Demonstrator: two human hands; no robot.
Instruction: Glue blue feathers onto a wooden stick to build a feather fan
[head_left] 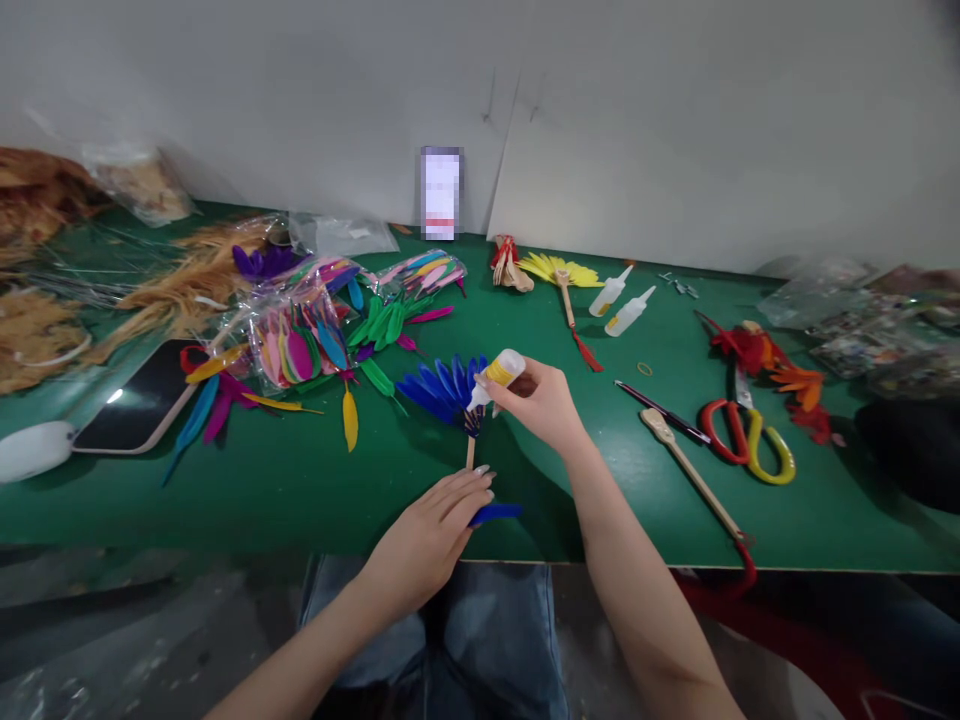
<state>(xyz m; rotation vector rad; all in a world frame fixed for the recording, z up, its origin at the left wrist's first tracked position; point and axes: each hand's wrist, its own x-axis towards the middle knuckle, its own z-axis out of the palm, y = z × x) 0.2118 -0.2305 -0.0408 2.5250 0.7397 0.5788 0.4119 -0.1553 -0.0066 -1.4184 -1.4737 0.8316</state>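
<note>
From where I stand, the right hand (544, 402) has thumb and fingers clamped around a small squeeze bottle (504, 371), tipped so its narrow nozzle points down at the base of a blue feather fan (439, 390), presumably to bring the tip right to where the quills meet. The fan lies mid-table in front of the person, plumes spread away from the body, its wooden handle (471, 453) running back under the left hand (431, 530). Those fingers lie together over the handle's lower end, likely to steady it; their undersides are hidden, so I can't tell whether they pinch or merely press. A single blue feather (498, 514) juts out beside them.

The plumes are glossy and slim, fanned like petals above pale, smooth wood; the bottle is whitish plastic with a yellow label. Two similar bottles (621, 302) lie near a yellow fan (564, 272) with a silky red tassel (586, 350). Crinkly clear packets (300, 345) of bright feathers sit leftward on the flat green tabletop (360, 500), seemingly within reach.
</note>
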